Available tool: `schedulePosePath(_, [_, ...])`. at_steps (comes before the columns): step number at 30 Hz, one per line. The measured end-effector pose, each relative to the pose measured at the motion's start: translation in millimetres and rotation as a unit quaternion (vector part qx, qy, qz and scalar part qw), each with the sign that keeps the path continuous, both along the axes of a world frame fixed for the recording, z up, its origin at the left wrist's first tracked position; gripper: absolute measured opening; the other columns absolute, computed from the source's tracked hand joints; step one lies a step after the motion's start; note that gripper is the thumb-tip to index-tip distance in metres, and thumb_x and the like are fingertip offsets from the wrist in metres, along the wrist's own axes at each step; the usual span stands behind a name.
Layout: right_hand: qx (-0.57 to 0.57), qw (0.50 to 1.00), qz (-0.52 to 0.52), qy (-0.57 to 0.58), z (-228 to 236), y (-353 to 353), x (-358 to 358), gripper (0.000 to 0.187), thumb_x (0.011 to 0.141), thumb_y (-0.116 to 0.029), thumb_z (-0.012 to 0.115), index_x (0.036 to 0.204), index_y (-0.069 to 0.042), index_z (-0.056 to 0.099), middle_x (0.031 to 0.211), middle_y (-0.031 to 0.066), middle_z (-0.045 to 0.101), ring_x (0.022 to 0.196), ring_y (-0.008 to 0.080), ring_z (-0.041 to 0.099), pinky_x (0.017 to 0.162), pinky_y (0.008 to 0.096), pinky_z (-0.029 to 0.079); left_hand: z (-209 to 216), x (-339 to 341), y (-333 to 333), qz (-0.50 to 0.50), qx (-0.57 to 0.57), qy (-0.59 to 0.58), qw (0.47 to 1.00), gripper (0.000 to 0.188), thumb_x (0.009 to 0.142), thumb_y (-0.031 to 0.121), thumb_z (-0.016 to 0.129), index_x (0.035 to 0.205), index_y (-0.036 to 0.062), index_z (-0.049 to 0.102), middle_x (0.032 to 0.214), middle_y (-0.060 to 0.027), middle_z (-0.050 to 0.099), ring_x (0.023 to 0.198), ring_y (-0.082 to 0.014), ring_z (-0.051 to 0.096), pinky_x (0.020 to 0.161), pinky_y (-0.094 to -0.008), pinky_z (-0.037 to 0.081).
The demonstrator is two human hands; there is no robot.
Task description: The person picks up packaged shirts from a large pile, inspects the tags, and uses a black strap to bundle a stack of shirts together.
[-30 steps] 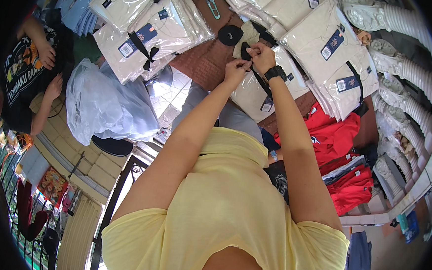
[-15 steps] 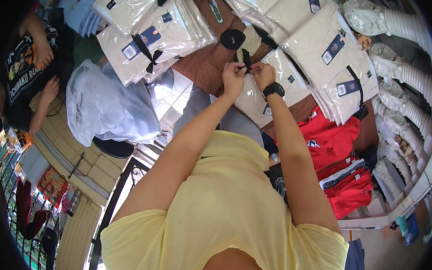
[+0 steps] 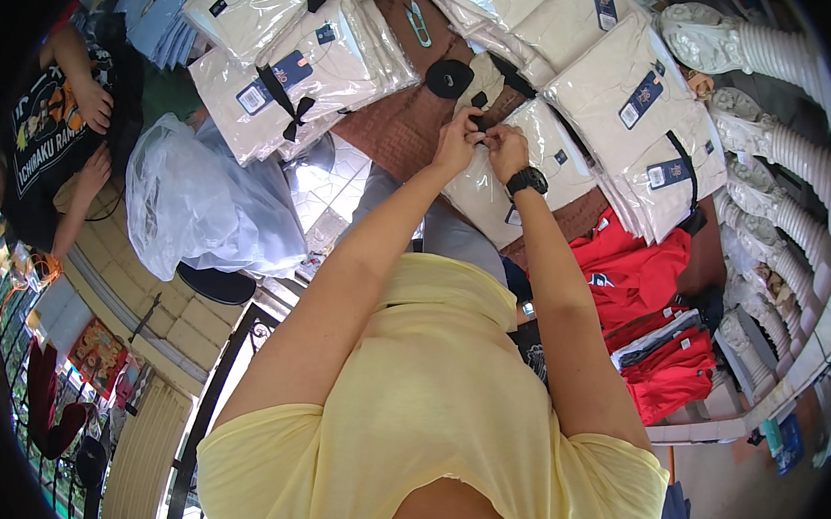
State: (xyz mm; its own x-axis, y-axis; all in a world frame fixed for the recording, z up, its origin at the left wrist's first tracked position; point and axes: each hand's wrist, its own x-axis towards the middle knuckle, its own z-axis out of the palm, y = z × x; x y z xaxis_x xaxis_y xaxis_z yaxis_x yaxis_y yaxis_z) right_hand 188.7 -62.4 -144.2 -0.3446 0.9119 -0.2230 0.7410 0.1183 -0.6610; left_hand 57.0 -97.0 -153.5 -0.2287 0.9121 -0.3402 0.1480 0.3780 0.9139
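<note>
A bundle of cream garments in clear plastic [image 3: 546, 177] lies in front of me on a brown cloth. Both hands meet at its left end, around a black fabric strip [image 3: 480, 101]. My left hand [image 3: 457, 143] has its fingers pinched on the strip. Close beside it, my right hand [image 3: 509, 153], below a black wristwatch, is also pinched on the strip, its fingertips nearly touching the left ones. How the strip is looped between the fingers is partly hidden. A roll of black strip [image 3: 448, 78] and teal thread snips [image 3: 418, 24] lie farther off on the brown cloth.
Stacks of bagged cream garments [image 3: 288, 80] tied with black strips stand left, with more bagged garments [image 3: 624, 111] at right. Red garments [image 3: 657, 274] lie near my right forearm. White ribbed columns [image 3: 790, 121] line the right side. A translucent plastic bag [image 3: 205, 204] and another person's arm [image 3: 88, 97] are at left.
My left hand has moved slightly right and down. My right hand has shifted a little lower, and less of the black strip shows between the fingers.
</note>
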Motion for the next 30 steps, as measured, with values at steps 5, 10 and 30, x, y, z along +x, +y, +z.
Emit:
schedulePosePath(5, [-0.039, 0.999, 0.003, 0.026, 1.4, 4.9, 2.8, 0.017, 0.071, 0.005, 0.060, 0.086, -0.002, 0.065, 0.085, 0.0150, 0.065, 0.084, 0.0313, 0.059, 0.076, 0.0395, 0.048, -20.8, 5.9, -6.0, 0.061, -0.067, -0.027, 0.996, 0.017, 0.079, -0.001, 0.068, 0.092, 0.0029, 0.060, 0.074, -0.0066, 0.061, 0.068, -0.0124, 0.058, 0.064, -0.0260, 0.047])
schedulePosePath(10, [-0.121, 0.983, -0.067, 0.117, 4.3, 4.6, -0.6, 0.026, 0.071, 0.009, 0.059, 0.093, -0.003, 0.053, 0.081, 0.0149, 0.061, 0.076, 0.0303, 0.060, 0.069, 0.0370, 0.050, -29.7, 13.7, -10.5, 0.082, -0.064, -0.058, 0.993, 0.015, 0.080, 0.003, 0.069, 0.094, 0.0005, 0.064, 0.079, -0.0069, 0.066, 0.074, -0.0120, 0.061, 0.068, -0.0257, 0.049])
schedulePosePath(30, [-0.045, 0.993, 0.018, 0.112, 7.6, 4.6, 11.3, 0.016, 0.069, 0.005, 0.063, 0.083, -0.003, 0.061, 0.083, 0.0135, 0.061, 0.081, 0.0299, 0.059, 0.074, 0.0367, 0.049, -35.4, 3.1, -1.1, 0.004, -0.267, -0.123, 0.956, 0.011, 0.084, 0.011, 0.065, 0.090, 0.0021, 0.067, 0.085, -0.0052, 0.066, 0.078, -0.0135, 0.059, 0.072, -0.0288, 0.047])
